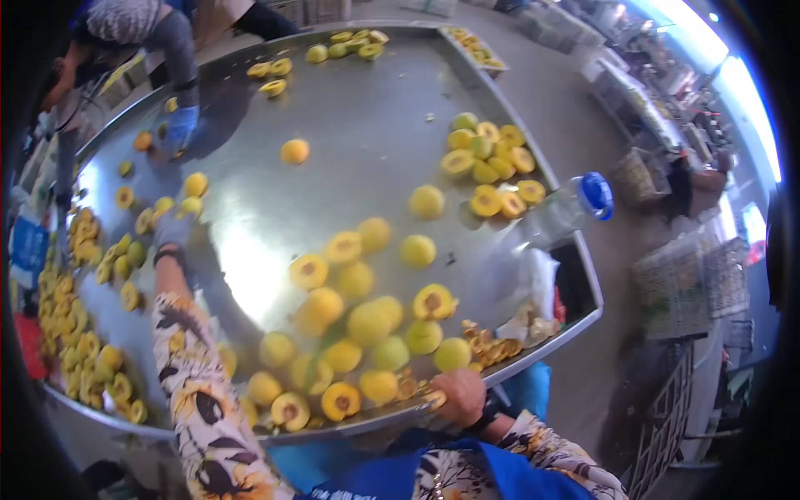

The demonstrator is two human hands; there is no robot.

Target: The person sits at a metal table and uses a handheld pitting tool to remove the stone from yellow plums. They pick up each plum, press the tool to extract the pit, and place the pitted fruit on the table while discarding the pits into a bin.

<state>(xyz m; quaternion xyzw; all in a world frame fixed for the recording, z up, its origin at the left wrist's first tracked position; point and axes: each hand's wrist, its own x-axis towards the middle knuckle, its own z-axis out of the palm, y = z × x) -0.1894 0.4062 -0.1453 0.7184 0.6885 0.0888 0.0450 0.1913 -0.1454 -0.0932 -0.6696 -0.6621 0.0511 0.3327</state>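
My left hand [173, 229], in a pale glove, reaches across the steel table [350, 125] to the left. Its blurred fingers are at a small group of yellow peaches [192, 205]; whether they grip one is unclear. Bare and curled, my right hand [461, 395] is at the table's near rim. A small yellowish thing shows at its fingers, too unclear to name. Between my arms lie several whole yellow peaches [369, 324] and cut ones, such as a peach half [340, 400] with its cut face up. Peach pits [494, 347] are heaped beside my right hand.
A clear plastic bottle [553, 212] with a blue cap stands at the right rim, near a white plastic bag [542, 275]. Peach halves lie at right [487, 156] and left [75, 325]. Across the table is a co-worker's blue-gloved hand [183, 128]. Crates [672, 284] stand beyond the right side.
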